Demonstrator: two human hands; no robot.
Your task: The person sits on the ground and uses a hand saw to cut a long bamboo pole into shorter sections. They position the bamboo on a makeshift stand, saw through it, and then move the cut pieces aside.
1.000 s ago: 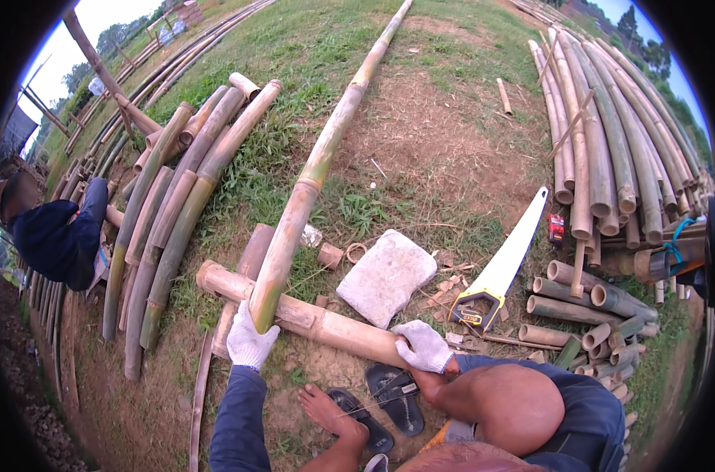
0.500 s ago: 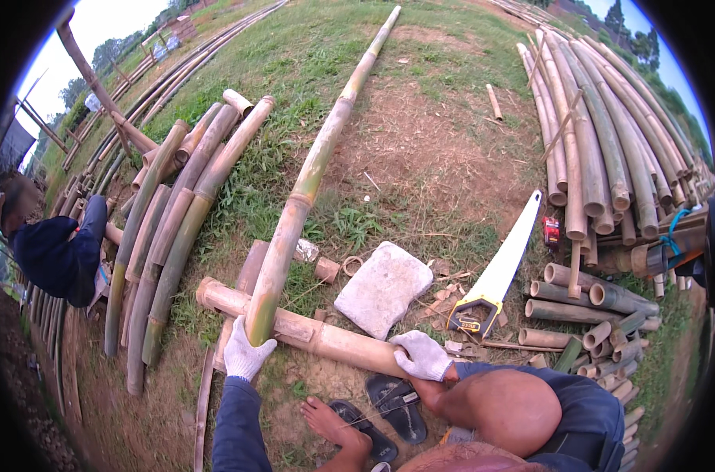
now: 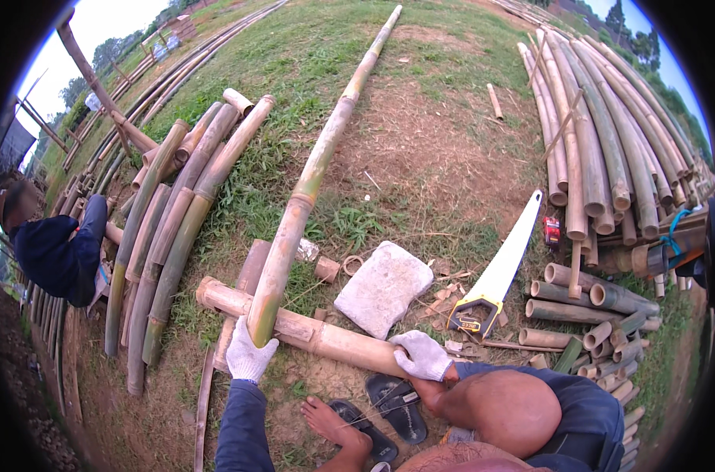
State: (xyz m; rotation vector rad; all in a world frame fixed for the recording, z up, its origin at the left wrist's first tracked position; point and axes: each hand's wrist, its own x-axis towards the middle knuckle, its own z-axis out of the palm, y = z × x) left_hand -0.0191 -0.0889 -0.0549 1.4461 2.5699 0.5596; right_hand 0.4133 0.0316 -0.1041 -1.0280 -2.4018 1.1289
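A long bamboo pole (image 3: 306, 185) stretches away from me over the grass. Its near end rests across a thicker, shorter bamboo log (image 3: 338, 346) that lies crosswise before me. My left hand (image 3: 249, 355), in a white work glove, is closed around the pole's near end, its thumb along the right side. At the log's right end, my gloved right hand (image 3: 423, 355) grips the bamboo beside my knee; some of its fingers are hidden beneath. A handsaw (image 3: 495, 271) with a yellow and black handle lies to the right of that hand. Between pole and saw sits a pale stone block (image 3: 385, 289).
Cut bamboo lengths (image 3: 188, 212) are piled on the left, where a person (image 3: 58, 244) sits. Long poles (image 3: 601, 134) and short pieces (image 3: 570, 303) are stacked on the right. A red tape measure (image 3: 551, 231) lies near the saw. Black sandals (image 3: 397, 409) are by my feet.
My left hand and the pole's near end have shifted very slightly to the right. My right hand, the log and the saw stay in place. The seated person's head has moved a little.
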